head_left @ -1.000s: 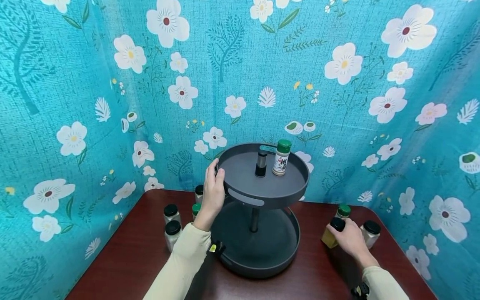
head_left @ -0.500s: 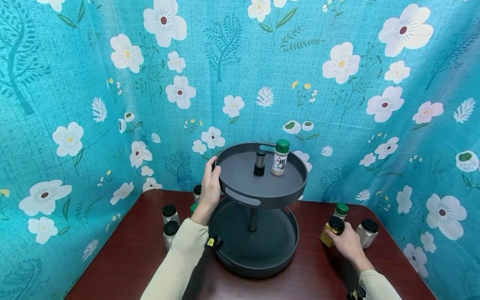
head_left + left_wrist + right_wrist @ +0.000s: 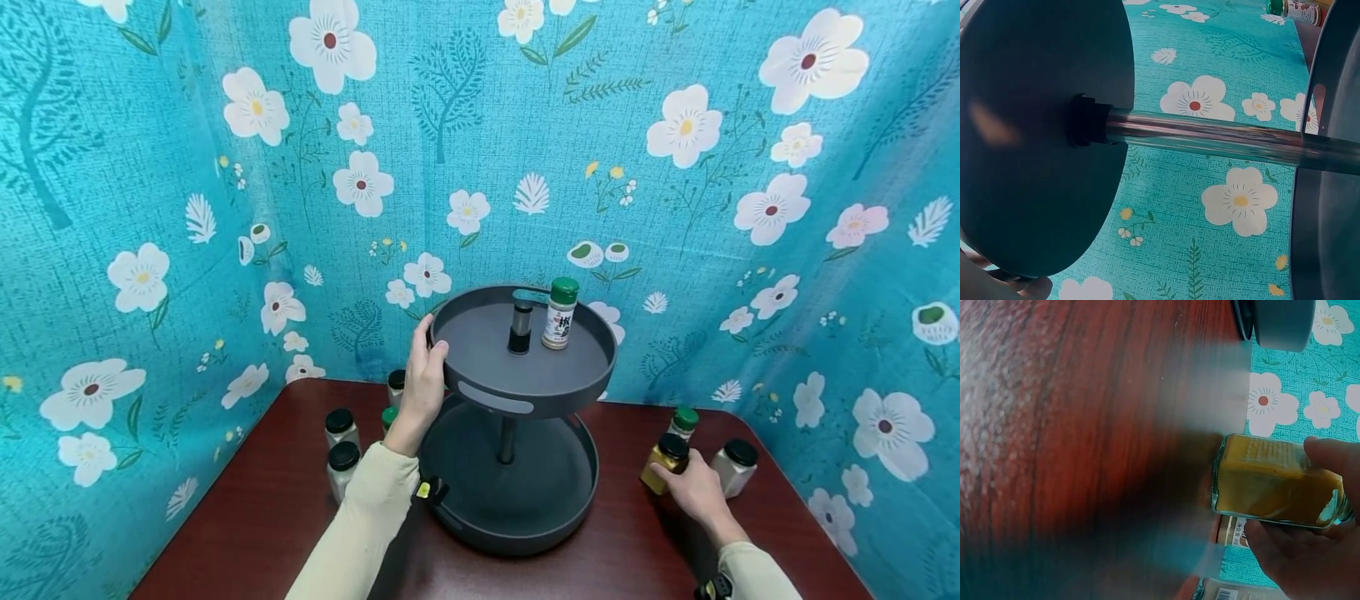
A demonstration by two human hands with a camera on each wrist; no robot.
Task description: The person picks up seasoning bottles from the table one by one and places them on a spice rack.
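Observation:
My left hand (image 3: 424, 383) holds the left rim of the upper tray (image 3: 480, 371) of a dark grey two-tier rack, thumb over the edge. The left wrist view shows fingertips (image 3: 1035, 289) at that tray's edge and the metal post (image 3: 1210, 137) between the tiers. On the right, my right hand (image 3: 699, 492) grips a square glass spice jar (image 3: 657, 472) with yellow-brown contents and a black lid. In the right wrist view, thumb and fingers are on opposite sides of this jar (image 3: 1266, 481). A green-capped shaker (image 3: 559, 321) stands upright on the upper tray beside the central post.
Right of the held jar stands a black-lidded jar (image 3: 735, 467); behind it, a green-capped shaker (image 3: 683, 422). Several jars stand left of the rack, including a black-lidded one (image 3: 342, 467). The lower tray (image 3: 517, 492) sits on the red-brown table (image 3: 247, 492). Floral cloth (image 3: 480, 167) hangs behind.
My right hand's fingers have shifted lower, from around the lid to the yellow jar's side, so more of the jar shows. My left hand stays at the upper tray's rim.

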